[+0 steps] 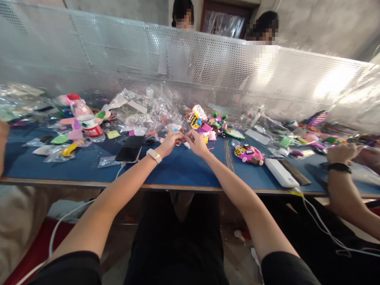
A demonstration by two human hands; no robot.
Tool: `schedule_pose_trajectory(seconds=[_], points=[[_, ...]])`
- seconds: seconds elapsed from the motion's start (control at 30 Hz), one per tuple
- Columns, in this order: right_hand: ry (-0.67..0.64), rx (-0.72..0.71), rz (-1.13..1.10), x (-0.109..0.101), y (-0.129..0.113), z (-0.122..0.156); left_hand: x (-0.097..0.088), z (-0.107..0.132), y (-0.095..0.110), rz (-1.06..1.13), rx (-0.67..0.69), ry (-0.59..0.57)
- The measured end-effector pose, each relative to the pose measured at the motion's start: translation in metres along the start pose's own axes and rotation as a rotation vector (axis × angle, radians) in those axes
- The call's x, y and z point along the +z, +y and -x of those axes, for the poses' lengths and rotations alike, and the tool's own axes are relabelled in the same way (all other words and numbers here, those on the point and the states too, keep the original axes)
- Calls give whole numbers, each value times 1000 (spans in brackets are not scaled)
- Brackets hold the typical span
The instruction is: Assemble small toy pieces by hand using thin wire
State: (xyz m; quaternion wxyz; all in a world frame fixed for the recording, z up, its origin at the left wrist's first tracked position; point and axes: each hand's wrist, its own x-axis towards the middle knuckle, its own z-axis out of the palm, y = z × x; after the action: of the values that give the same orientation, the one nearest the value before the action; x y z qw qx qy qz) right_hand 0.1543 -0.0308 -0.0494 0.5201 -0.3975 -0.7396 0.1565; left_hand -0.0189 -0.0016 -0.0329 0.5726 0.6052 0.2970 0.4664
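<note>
Over the middle of the blue table [190, 174], my left hand [171, 143] and my right hand [196, 143] meet at the fingertips. Both are closed in a pinch. Whatever lies between the fingers is too small to make out. Just beyond them sit colourful modelled clay figures [196, 116], one with a white speckled top and yellow-and-black stripes. Pink and yellow clay pieces [211, 135] lie right by my right hand. A thin bundle of wires [228, 155] rests to the right, beside a pink and yellow clay figure [248, 153] lying flat.
A water bottle [90, 126] and a black phone [130, 149] stand to the left. Clear plastic bags [148, 107] pile along a perforated metal screen [118, 55]. A white power bank [280, 173] with a cable lies right, near a co-worker's hand [341, 153]. Two people sit beyond the screen.
</note>
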Motion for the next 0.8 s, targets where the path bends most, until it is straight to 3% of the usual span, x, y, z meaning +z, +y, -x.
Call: schedule_pose_trajectory(seconds=[0.1, 0.17, 0.3, 0.43, 0.57, 0.8], points=[[-2, -13, 21, 1, -1, 1, -1, -2, -2, 149, -174, -20], [22, 5, 6, 3, -1, 1, -1, -3, -4, 134, -174, -17], [128, 104, -124, 9, 5, -3, 1, -2, -7, -204, 182, 103], [177, 314, -283, 16, 12, -5, 2, 4, -4, -576, 522, 150], [156, 339, -316, 15, 14, -4, 1, 6, -4, -759, 619, 164], [137, 128, -165, 3, 12, -5, 1, 4, -6, -780, 638, 139]])
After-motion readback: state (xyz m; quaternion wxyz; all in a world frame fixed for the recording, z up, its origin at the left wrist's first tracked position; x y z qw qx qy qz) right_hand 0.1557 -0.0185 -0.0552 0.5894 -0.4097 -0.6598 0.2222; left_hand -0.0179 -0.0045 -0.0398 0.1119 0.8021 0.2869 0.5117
